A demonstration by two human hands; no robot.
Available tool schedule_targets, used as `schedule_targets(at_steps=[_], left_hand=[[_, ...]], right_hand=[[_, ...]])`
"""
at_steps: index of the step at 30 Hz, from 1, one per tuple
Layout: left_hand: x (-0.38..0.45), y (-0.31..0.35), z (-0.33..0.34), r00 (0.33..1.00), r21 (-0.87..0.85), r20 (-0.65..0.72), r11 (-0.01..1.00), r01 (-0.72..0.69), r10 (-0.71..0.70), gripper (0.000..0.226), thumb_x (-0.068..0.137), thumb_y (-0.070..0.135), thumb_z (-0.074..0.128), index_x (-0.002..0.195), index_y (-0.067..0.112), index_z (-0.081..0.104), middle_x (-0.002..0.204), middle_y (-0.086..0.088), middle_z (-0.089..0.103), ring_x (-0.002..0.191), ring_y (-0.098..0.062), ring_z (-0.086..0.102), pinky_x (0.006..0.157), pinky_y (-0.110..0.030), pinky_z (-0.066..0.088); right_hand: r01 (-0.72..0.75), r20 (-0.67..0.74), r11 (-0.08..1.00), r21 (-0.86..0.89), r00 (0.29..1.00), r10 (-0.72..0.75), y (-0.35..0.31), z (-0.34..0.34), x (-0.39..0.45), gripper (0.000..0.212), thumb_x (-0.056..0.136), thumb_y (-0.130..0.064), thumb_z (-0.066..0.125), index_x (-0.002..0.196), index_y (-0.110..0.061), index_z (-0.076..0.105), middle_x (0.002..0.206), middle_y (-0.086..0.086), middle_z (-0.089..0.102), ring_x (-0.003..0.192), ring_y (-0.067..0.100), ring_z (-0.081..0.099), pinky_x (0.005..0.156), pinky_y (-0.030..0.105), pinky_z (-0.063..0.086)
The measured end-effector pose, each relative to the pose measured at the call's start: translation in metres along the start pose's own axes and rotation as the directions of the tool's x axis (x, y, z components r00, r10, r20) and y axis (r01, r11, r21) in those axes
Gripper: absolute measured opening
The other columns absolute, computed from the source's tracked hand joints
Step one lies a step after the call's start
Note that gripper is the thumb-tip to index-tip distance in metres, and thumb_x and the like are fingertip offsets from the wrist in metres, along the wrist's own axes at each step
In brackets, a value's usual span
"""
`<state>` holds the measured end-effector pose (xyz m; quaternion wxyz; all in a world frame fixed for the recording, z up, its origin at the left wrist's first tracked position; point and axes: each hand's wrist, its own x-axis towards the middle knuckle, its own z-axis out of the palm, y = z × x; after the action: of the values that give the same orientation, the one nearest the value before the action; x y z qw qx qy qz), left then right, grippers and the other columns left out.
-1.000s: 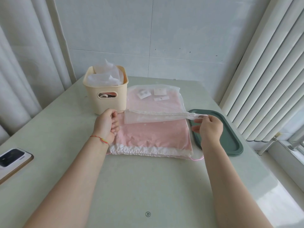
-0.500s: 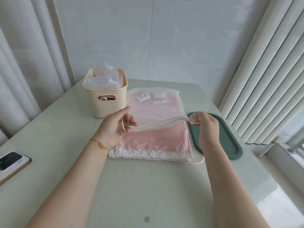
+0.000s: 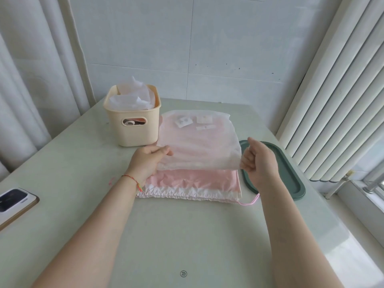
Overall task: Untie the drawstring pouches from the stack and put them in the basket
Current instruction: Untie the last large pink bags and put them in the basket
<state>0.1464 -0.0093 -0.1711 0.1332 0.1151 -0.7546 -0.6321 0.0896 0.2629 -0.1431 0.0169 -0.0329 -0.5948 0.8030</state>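
Note:
A sheer white drawstring pouch [image 3: 199,146] is stretched flat and lifted at its near edge above the stack. My left hand [image 3: 148,161] pinches its left corner and my right hand [image 3: 258,161] pinches its right corner. Small white tags show through its far end. Under it lies the stack of pink pouches [image 3: 195,183] with a ruffled white hem and a pink cord at the near right. The cream basket [image 3: 133,129] stands to the left of the stack, with white sheer pouches bulging out of its top.
A dark green oval tray [image 3: 291,179] lies right of the stack, partly behind my right hand. A phone [image 3: 12,201] rests at the table's left edge. Curtains hang on the left, vertical blinds on the right, a tiled wall behind.
The sheer pouch was bunched into a narrow band between my hands; it is now spread wide and flat, its gathered mouth opened out, with both hands holding the near corners.

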Motion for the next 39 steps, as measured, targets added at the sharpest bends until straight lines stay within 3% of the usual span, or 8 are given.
schedule_targets(at_steps=[2, 5, 10, 16, 23, 29, 33, 39], left_hand=[[0.005, 0.000, -0.011, 0.969, 0.250, -0.181, 0.960, -0.122, 0.170, 0.031, 0.092, 0.030, 0.064, 0.067, 0.012, 0.069, 0.046, 0.001, 0.046, 0.049, -0.014, 0.039, 0.054, -0.027, 0.035], [0.012, -0.003, -0.027, 0.873, 0.575, -0.280, 0.798, -0.180, 0.399, 0.045, 0.091, 0.033, 0.059, 0.061, 0.000, 0.052, 0.055, -0.020, 0.043, 0.057, -0.035, 0.040, 0.055, -0.039, 0.036], [0.011, -0.008, -0.020, 0.942, 0.775, -0.080, 0.614, -0.147, 0.325, 0.030, 0.090, 0.023, 0.057, 0.067, 0.006, 0.067, 0.078, -0.017, 0.059, 0.078, -0.037, 0.055, 0.067, -0.039, 0.044], [0.009, -0.010, -0.014, 0.974, 0.684, 0.104, 0.696, -0.217, 0.201, 0.031, 0.088, 0.024, 0.061, 0.059, 0.014, 0.056, 0.085, -0.001, 0.041, 0.080, -0.021, 0.048, 0.070, -0.027, 0.031], [0.013, -0.010, -0.006, 0.933, 0.571, 0.088, 0.750, -0.334, 0.349, 0.058, 0.087, 0.016, 0.069, 0.052, 0.017, 0.023, 0.068, -0.002, 0.031, 0.061, -0.020, 0.034, 0.056, -0.033, 0.020], [0.018, -0.016, -0.021, 0.905, 0.529, -0.284, 0.839, -0.127, 0.316, 0.039, 0.078, -0.004, 0.058, 0.049, 0.007, 0.035, 0.069, -0.006, 0.032, 0.061, -0.028, 0.038, 0.056, -0.032, 0.016], [0.019, -0.013, -0.019, 0.911, 0.484, -0.226, 0.851, -0.201, 0.344, 0.042, 0.079, 0.007, 0.055, 0.049, 0.015, 0.027, 0.067, -0.005, 0.031, 0.058, -0.024, 0.032, 0.052, -0.035, 0.018], [0.015, 0.027, -0.006, 0.927, 0.452, -0.108, 0.848, -0.277, 0.360, 0.054, 0.080, 0.025, 0.066, 0.057, 0.018, 0.018, 0.063, -0.004, 0.014, 0.056, -0.016, 0.017, 0.053, -0.033, 0.016]], right_hand=[[0.147, -0.103, 0.871, -0.468, 0.970, -0.219, 0.004, -0.003, 0.002, 0.038, 0.086, -0.016, 0.052, 0.059, -0.014, 0.026, 0.058, 0.007, 0.022, 0.053, 0.018, 0.017, 0.051, 0.028, 0.016], [0.194, -0.093, 0.597, -0.779, 0.905, -0.415, 0.012, -0.008, 0.007, 0.036, 0.087, -0.015, 0.048, 0.060, -0.013, 0.024, 0.055, 0.002, 0.022, 0.055, 0.016, 0.018, 0.053, 0.029, 0.017], [0.277, 0.180, 0.361, -0.891, 0.943, -0.279, 0.019, -0.001, 0.005, 0.029, 0.085, -0.026, 0.054, 0.066, -0.008, 0.041, 0.064, 0.001, 0.044, 0.059, 0.020, 0.037, 0.053, 0.030, 0.030], [0.282, 0.275, 0.183, -0.942, 0.959, -0.065, 0.018, 0.000, 0.002, 0.046, 0.090, -0.037, 0.048, 0.055, -0.008, 0.043, 0.059, 0.009, 0.049, 0.083, 0.023, 0.045, 0.073, 0.034, 0.030], [0.288, 0.234, 0.445, -0.848, 0.957, -0.173, 0.021, 0.013, 0.002, 0.051, 0.091, -0.032, 0.061, 0.060, -0.016, 0.023, 0.057, -0.002, 0.023, 0.055, 0.015, 0.023, 0.052, 0.031, 0.018], [0.176, -0.034, 0.446, -0.877, 0.905, -0.424, 0.026, -0.004, 0.017, 0.041, 0.094, -0.011, 0.049, 0.059, -0.012, 0.026, 0.054, 0.002, 0.027, 0.055, 0.018, 0.023, 0.052, 0.033, 0.019], [0.195, -0.007, 0.438, -0.877, 0.909, -0.417, 0.024, -0.013, 0.021, 0.043, 0.092, -0.012, 0.052, 0.059, -0.013, 0.025, 0.053, 0.002, 0.024, 0.053, 0.017, 0.020, 0.051, 0.031, 0.017], [0.266, 0.153, 0.624, -0.735, 0.961, -0.229, 0.001, 0.012, 0.007, 0.056, 0.086, -0.037, 0.066, 0.059, -0.018, 0.021, 0.056, -0.002, 0.018, 0.053, 0.014, 0.017, 0.054, 0.032, 0.014]])
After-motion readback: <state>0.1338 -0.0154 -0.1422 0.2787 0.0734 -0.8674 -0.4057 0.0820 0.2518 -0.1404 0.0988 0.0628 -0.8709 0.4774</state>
